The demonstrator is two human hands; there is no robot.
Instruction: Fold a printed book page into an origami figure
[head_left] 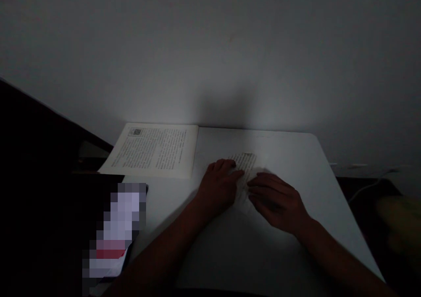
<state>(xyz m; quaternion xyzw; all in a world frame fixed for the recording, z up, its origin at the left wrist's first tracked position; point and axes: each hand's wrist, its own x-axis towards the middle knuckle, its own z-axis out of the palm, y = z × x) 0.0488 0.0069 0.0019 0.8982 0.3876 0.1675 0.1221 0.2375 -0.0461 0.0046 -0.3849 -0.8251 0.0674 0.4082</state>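
Observation:
A small piece of printed paper (pixel 247 160) lies on the white table, its lower part dim in the shadow between my hands. My left hand (pixel 219 184) rests over the paper's left side, fingers lying on it and the index finger reaching across the print. At the lower right edge of the paper, my right hand (pixel 279 202) has its fingers held together and curved, with the thumb below them. The fingertips appear to pinch that edge, though the dark makes the contact hard to see.
A larger printed sheet or open booklet (pixel 154 152) with a square code lies at the table's back left, overhanging its side. A lit phone or tablet (pixel 118 231), its screen blurred out, is at the left edge. The white table (pixel 296 156) meets a wall (pixel 210 47). A pale cable (pixel 370 185) runs at right.

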